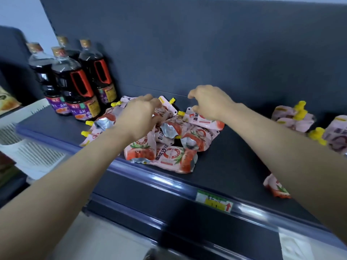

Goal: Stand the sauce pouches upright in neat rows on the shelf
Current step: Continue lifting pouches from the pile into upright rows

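Several pink sauce pouches (169,152) with yellow spouts lie flat in a jumbled pile on the dark shelf (234,166). My left hand (138,119) rests on the back of the pile, its fingers curled round the top of one pouch (167,107). My right hand (212,102) hovers just above another flat pouch (204,121) at the pile's right side, fingers loosely curved and holding nothing. More pouches (293,119) stand or lean at the far right, blurred. One more pouch (276,186) lies near the front edge, partly hidden by my right forearm.
Several dark soy sauce bottles (75,85) with red handles stand at the shelf's left end against the back panel. A white plastic basket (24,147) sits lower left. A price label (214,200) is on the shelf's front rail. Bare shelf lies between the pile and the right-hand pouches.
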The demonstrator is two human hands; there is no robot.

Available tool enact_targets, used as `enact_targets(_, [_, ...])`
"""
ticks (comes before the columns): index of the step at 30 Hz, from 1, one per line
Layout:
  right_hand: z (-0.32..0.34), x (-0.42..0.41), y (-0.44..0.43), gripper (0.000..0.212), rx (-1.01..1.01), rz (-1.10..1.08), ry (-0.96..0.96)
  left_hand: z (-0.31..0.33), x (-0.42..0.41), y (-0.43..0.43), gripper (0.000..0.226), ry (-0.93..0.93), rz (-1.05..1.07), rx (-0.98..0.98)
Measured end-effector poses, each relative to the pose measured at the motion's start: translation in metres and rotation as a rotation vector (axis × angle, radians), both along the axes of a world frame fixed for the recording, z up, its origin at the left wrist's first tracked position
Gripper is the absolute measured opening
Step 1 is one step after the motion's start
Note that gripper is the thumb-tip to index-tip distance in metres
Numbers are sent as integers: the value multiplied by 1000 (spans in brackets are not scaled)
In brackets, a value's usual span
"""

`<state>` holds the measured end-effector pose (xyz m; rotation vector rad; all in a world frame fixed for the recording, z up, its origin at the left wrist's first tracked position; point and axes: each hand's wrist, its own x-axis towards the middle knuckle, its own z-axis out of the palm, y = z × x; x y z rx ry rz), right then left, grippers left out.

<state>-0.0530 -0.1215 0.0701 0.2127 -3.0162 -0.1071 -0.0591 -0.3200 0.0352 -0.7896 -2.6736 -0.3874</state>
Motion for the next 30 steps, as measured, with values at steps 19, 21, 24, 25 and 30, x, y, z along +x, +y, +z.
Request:
enact_targets(19, [-82, -146, 15, 85, 27, -132, -682, -41, -105, 12, 25, -117, -244, -46])
enact_targets(21, [-83, -153, 14, 93, 59, -103, -697, -44, -106, 16, 25, -135, -246, -66])
enact_targets(24, [-82, -157, 13, 99, 83, -66, -653, -48, -106, 22, 27, -154, -234, -75])
enact_targets(25, [-82, -156, 13, 99, 76, -60, -635, -50, -106, 24, 26, -153, -227, -84])
enact_targets(30, [-69, -143, 27, 25, 54, -1, -527, -54, -106, 44, 22, -187, -213, -130])
